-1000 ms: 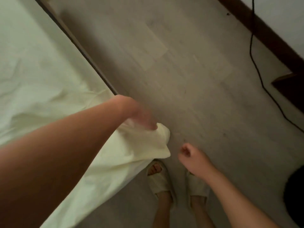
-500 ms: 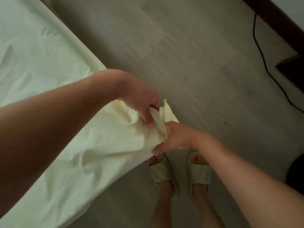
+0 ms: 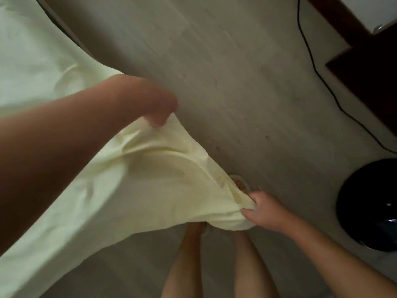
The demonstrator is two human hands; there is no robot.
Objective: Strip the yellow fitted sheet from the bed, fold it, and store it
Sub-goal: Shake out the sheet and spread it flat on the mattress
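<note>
Head view: yellow fitted sheet is partly off the bed, its freed corner stretched out over the floor. Left hand has a clenched grip on the upper edge, lifting it to clear the mattress side. Right hand grips the bunched corner low, near the person's feet, pulling outward so the fabric spans taut between both hands. Likely stage: stripping, not yet folding. Black cable and a dark round object lie well apart on the floor.
</note>
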